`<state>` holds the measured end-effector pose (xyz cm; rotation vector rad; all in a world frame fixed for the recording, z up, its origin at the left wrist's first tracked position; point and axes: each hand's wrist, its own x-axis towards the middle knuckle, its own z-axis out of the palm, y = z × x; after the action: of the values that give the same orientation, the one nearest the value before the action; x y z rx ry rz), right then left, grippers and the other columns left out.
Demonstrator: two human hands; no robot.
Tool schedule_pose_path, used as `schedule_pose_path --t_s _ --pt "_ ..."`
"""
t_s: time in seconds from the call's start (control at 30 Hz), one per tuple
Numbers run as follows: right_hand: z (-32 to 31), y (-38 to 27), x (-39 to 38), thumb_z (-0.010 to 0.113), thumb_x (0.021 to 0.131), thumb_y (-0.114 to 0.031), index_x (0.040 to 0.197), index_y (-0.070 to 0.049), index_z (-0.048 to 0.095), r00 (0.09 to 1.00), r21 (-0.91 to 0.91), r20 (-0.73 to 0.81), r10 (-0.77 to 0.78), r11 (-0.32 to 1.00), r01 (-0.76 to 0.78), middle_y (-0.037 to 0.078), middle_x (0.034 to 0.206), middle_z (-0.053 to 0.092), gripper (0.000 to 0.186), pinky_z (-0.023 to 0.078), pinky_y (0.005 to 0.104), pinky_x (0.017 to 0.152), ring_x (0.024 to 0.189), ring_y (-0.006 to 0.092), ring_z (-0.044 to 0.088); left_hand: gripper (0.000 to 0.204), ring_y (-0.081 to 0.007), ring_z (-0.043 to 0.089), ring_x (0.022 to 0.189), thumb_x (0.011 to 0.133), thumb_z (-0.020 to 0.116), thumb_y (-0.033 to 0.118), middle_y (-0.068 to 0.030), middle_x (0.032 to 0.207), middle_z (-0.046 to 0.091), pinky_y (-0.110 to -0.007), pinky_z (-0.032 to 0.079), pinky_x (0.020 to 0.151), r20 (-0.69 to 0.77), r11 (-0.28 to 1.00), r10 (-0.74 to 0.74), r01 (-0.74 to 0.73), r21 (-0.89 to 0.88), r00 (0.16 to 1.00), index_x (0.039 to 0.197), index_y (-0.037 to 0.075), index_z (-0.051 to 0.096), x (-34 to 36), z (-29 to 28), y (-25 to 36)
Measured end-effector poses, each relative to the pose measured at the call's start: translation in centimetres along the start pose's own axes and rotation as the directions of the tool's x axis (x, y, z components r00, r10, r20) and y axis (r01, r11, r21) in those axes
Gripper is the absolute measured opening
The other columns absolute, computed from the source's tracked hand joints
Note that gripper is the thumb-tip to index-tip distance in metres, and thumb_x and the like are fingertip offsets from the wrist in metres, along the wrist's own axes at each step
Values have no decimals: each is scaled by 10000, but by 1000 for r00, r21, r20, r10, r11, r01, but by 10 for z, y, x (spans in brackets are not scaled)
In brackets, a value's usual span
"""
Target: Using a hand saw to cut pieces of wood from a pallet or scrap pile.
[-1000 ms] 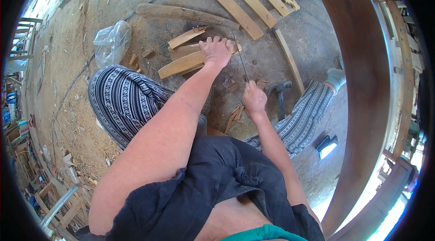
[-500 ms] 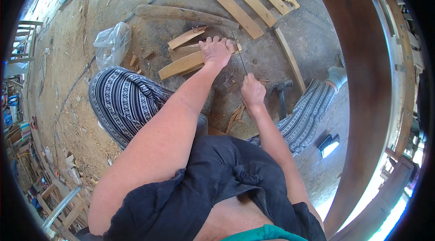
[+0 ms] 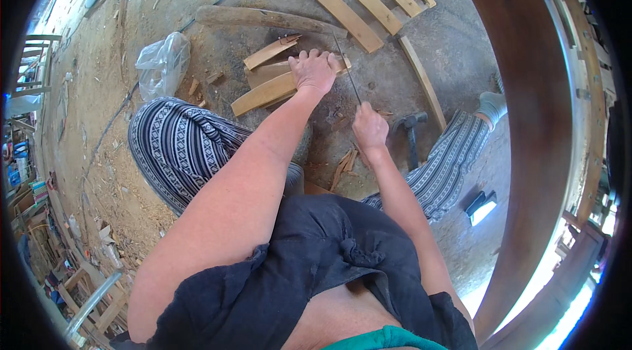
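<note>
My left hand [image 3: 313,72] is closed over a curved pale wooden slat [image 3: 260,97], pressing it on a piece of wood beneath. My right hand [image 3: 368,126] grips the handle end of a long thin saw blade [image 3: 350,80], which crosses the slat's right end just beside my left fingers. A split short strip [image 3: 263,55] lies above the slat. A hammer [image 3: 411,133] lies right of my right hand, near splintered offcuts [image 3: 343,167].
Four parallel slats [image 3: 332,4], a longer rough board [image 3: 263,20] and a single strip [image 3: 421,80] lie ahead. A plastic bag [image 3: 162,64] and cable [image 3: 122,110] are left. My legs are spread either side; a large brown beam [image 3: 533,152] stands right, near a phone-like object [image 3: 482,208].
My right hand and the blade have moved forward, away from my body, along the blade's line. My left hand holds the slat in nearly the same place.
</note>
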<state>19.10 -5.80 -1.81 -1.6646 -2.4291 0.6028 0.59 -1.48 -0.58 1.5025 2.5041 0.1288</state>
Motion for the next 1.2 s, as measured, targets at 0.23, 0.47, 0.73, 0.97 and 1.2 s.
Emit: schedule_pose_path --t_s 0.23,0.47,0.73,0.97,1.2 --pt "-4 5 -16 463 911 -217 864 -75 505 1000 -8 -3 -23 1000 23 181 698 638 156 509 482 577 654 370 644 390 -246 513 1115 942 343 366 -37 1167 606 -508 302 961 11 1000 -19 19 3 1000 1108 214 662 0 0 2" --pt "6 3 0 489 899 -209 838 -79 502 996 -34 -74 -57 998 55 164 708 639 144 510 461 565 655 340 646 389 -246 518 1107 941 344 362 -32 1162 612 -511 301 957 -8 1000 13 -13 5 1000 1103 217 667 0 0 1" --pt "-11 2 -23 473 905 -190 829 -80 501 1000 -1 -11 -16 1000 16 168 697 633 137 507 466 565 646 342 645 389 -246 520 1109 939 349 361 -29 1170 611 -507 301 960 -21 1000 -11 11 -2 1000 1107 219 670 2 2 2" --pt "0 -3 9 489 903 -212 811 -88 504 991 -13 -109 -81 997 81 171 688 634 155 511 466 565 646 343 649 392 -252 513 1121 936 352 367 -32 1173 609 -515 289 980 -23 1000 3 -3 -8 1000 1095 221 679 0 0 1" --pt "-3 11 -23 477 897 -195 837 -92 516 994 4 -66 -92 996 93 164 704 645 125 518 467 581 655 355 650 391 -246 516 1114 939 354 367 -35 1171 611 -512 286 983 -17 1000 -29 29 -2 999 1091 218 681 2 3 2"
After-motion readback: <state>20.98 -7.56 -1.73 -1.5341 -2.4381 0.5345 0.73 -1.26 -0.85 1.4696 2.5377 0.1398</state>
